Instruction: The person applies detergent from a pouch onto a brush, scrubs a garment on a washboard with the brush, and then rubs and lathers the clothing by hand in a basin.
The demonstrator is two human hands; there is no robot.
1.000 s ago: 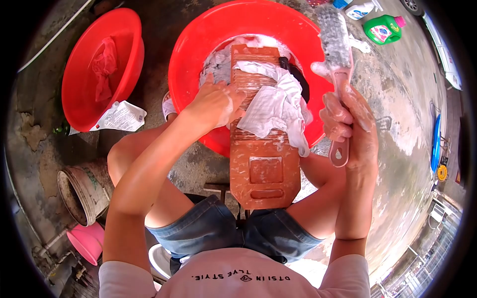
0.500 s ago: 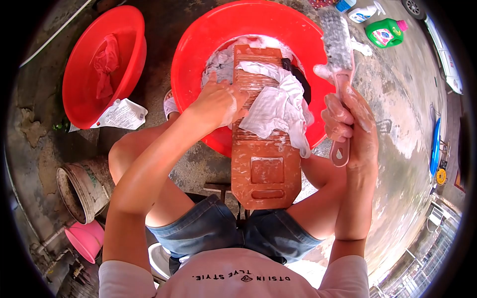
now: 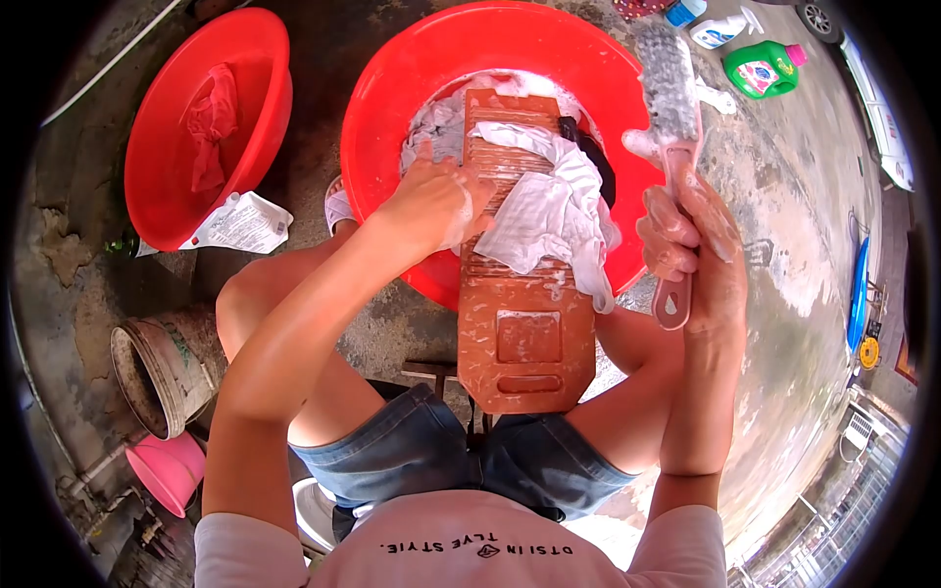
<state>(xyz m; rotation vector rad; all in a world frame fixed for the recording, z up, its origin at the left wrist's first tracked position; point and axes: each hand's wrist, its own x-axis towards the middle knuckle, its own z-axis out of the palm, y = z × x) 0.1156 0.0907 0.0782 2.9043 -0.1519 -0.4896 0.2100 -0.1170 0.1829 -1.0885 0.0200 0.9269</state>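
White cloth: lies bunched over the ribbed face of the washboard, its long axis slanting from far left to near right; one end hangs over the board's right edge.
Washboard: long axis runs from the red basin toward the person's lap; far end rests inside the basin, among suds and grey cloth.
Left hand: nearer to the white cloth, just left of it, at the board's left edge; fingers loosely bent. Cannot tell whether they grip anything.
Right hand: closed around the handle of the brush, right of the white cloth and apart from it; brush head points away from the person.
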